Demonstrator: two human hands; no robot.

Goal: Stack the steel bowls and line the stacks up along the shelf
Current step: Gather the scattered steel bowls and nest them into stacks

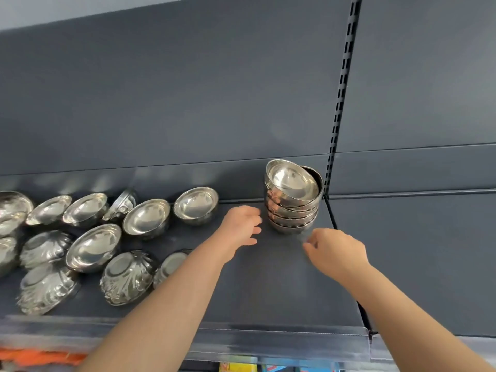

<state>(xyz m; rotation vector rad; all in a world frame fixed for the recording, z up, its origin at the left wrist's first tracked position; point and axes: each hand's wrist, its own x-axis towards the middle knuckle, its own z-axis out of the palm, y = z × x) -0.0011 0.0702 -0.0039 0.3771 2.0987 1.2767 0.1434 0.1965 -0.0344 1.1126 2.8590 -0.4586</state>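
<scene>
Head view: At the back right corner of a dark grey shelf [268, 285], a stack of steel bowls [292, 202] stands just beside the slotted upright [339, 103], its top bowl [292, 182] tipped toward the camera and sitting crooked rather than nested. A person's left hand [240, 226] hovers just left of the stack, fingers loosely spread and holding nothing; the right hand [335, 251] hangs near the stack's front right, fingers curled and blurred, also empty as far as can be seen. Neither hand appears to touch the bowls. Across the left half of the shelf lie the loose bowls [146, 217], some upright, some overturned [127, 276] and showing embossed sides, spread from the back wall to the front edge. One upright bowl [196, 204] sits nearest the stack, toward the back.

The step in hand looks like steadying the pile. Doing it well likely means cupping both palms on opposite sides, pressing the tilted top bowl level until it seats, then squaring the stack against the back corner before the next one begins beside it.
</scene>
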